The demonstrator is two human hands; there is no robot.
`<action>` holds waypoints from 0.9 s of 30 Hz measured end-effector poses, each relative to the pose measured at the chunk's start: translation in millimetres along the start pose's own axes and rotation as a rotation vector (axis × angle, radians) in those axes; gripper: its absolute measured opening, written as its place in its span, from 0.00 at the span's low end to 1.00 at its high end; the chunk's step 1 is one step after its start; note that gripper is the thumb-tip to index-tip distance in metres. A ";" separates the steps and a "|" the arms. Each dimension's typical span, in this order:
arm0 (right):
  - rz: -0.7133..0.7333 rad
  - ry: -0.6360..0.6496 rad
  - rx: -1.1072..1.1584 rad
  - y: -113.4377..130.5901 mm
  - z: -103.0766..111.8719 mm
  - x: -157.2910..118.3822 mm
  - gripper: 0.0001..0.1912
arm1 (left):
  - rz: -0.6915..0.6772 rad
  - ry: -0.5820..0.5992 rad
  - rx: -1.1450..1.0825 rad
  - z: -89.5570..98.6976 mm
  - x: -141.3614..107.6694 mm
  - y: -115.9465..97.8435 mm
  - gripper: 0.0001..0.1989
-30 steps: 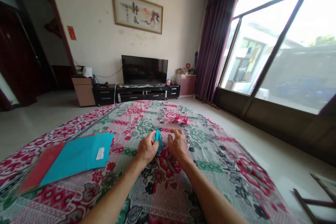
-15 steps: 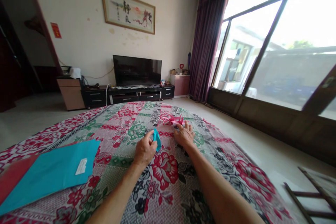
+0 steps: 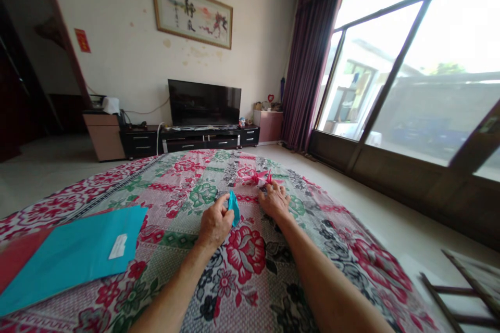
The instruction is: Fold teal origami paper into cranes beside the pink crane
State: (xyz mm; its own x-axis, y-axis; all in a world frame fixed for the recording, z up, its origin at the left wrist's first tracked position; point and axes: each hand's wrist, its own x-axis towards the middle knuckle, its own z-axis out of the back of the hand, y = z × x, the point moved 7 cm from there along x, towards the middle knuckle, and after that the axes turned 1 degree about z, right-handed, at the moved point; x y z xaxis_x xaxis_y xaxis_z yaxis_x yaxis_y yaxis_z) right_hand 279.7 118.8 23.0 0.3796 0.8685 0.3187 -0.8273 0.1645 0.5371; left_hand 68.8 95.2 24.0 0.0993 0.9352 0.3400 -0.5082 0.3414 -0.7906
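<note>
My left hand (image 3: pixel 216 219) is closed on a small piece of folded blue paper (image 3: pixel 233 208), pinched between thumb and fingers just above the cloth. My right hand (image 3: pixel 275 199) lies low over the tablecloth (image 3: pixel 244 252) with its fingers spread. Just beyond its fingertips are pink folded-paper figures (image 3: pixel 256 179) with pointed ends, perhaps cranes. Whether the fingertips touch the nearest pink point I cannot tell. The floral tablecloth is red, green and black on pale ground.
Flat blue sheets (image 3: pixel 78 252) with a white label (image 3: pixel 117 246) lie at the left, over a red sheet (image 3: pixel 23 255). Past the table stand a television (image 3: pixel 204 103) on a black cabinet. A dark wooden frame (image 3: pixel 464 291) is at the lower right, beside the table.
My right fingers have drawn slightly back from the pink folded paper, whose points show more plainly. The left hand keeps its hold on the blue paper. The view has tilted a little.
</note>
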 end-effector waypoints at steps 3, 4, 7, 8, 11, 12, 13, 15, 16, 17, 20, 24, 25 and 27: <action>-0.079 -0.108 0.441 -12.2 11.2 2.8 0.17 | 0.000 -0.004 0.002 0.2 0.0 0.3 0.21; -0.123 -0.157 0.657 -19.7 14.9 4.2 0.16 | -0.002 -0.004 0.000 0.0 0.0 0.6 0.21; -0.181 -0.200 0.850 -37.7 22.4 10.1 0.16 | -0.004 -0.005 -0.008 -0.7 0.3 2.4 0.21; -0.211 -0.206 0.913 -44.3 23.2 11.5 0.17 | -0.003 -0.007 -0.007 -0.9 0.5 3.1 0.21; -0.287 -0.197 1.114 -59.1 21.1 14.5 0.15 | -0.004 -0.003 0.002 -1.5 1.0 3.8 0.22; -0.305 -0.192 1.176 -62.1 19.7 15.2 0.14 | -0.005 0.000 0.007 -1.6 1.1 3.6 0.22; -0.318 -0.186 1.233 -64.2 18.2 15.8 0.13 | -0.003 0.001 0.014 -1.5 1.2 3.4 0.22; -0.330 -0.166 1.331 -65.9 15.2 17.2 0.11 | 0.003 0.001 0.023 -1.2 1.2 3.0 0.22; -0.333 -0.155 1.373 -66.1 13.9 17.9 0.10 | 0.004 0.001 0.022 -1.2 1.2 2.9 0.22; -0.335 -0.146 1.410 -66.1 12.7 18.5 0.10 | 0.004 0.001 0.017 -1.2 1.3 2.9 0.21; -0.343 -0.119 1.495 -65.4 9.4 19.6 0.09 | -0.001 -0.003 -0.001 -1.6 1.7 3.8 0.21; -0.362 -0.089 1.563 -63.5 6.3 19.5 0.09 | -0.008 -0.006 0.014 -2.1 2.0 4.6 0.21; -0.364 -0.085 1.573 -63.0 5.9 19.3 0.09 | -0.009 -0.004 0.019 -2.0 2.0 4.2 0.21; -0.362 -0.079 1.585 -62.1 5.7 19.0 0.09 | -0.009 0.000 0.023 -1.8 1.7 3.4 0.21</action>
State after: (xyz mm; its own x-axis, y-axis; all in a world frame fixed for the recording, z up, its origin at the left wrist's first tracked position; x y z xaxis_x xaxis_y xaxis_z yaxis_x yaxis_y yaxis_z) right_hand 340.7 122.5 0.2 0.5090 0.8606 0.0140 0.5181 -0.3194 0.7935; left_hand 68.7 98.1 21.0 0.1042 0.9321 0.3468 -0.5273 0.3474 -0.7754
